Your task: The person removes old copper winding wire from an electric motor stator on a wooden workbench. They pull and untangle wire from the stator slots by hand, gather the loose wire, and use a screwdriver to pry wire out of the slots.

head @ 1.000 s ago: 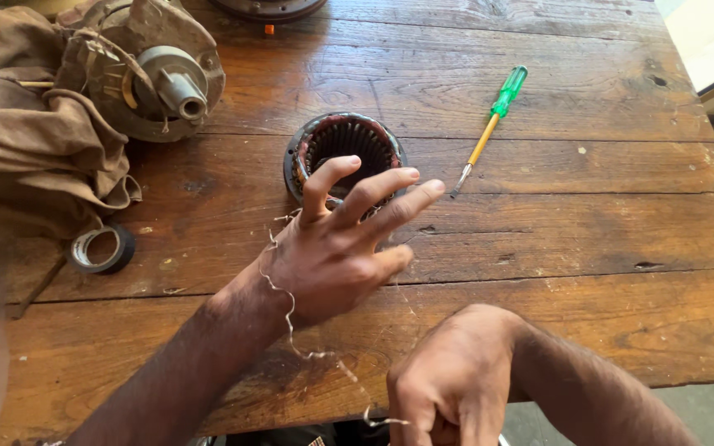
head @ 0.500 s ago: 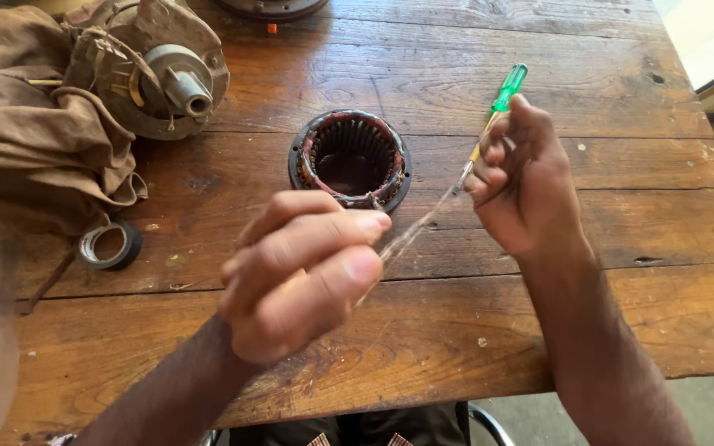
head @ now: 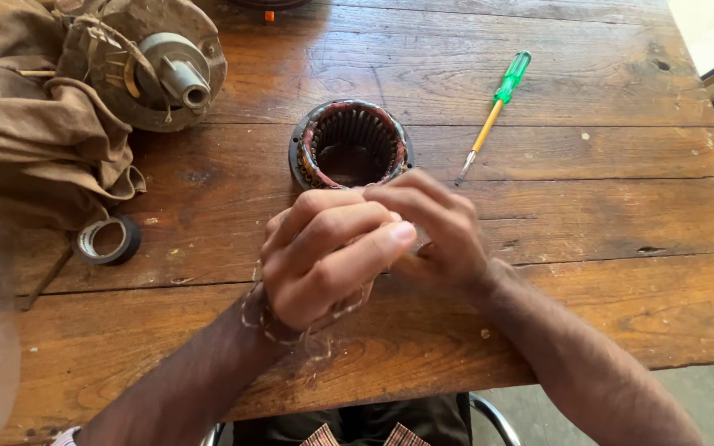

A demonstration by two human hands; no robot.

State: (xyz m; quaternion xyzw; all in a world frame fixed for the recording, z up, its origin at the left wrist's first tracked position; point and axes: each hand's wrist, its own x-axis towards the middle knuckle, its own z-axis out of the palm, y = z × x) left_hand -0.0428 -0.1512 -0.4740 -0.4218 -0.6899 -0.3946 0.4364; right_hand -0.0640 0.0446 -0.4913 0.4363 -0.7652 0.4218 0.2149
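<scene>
From the head view, my left hand (head: 324, 260) and right hand (head: 440, 227) meet just in front of the stator (head: 350, 144), both curled closed, pinching a thin crinkled wire (head: 291, 330) that loops under my left wrist. Right of the stator, the green-handled screwdriver (head: 493, 107) lies apart on open wooden table (head: 621, 215). To the stator's left crowd the motor housing (head: 154, 70), brown cloth (head: 26, 140) and tape roll (head: 107, 239); the table's near edge runs just under my forearms.

A green-handled screwdriver (head: 493, 111) lies toward the wooden table's (head: 605, 215) far right corner; a brown cloth (head: 30, 157), a motor end cover (head: 154, 70) and a tape roll (head: 107, 240) sit along its left edge.
</scene>
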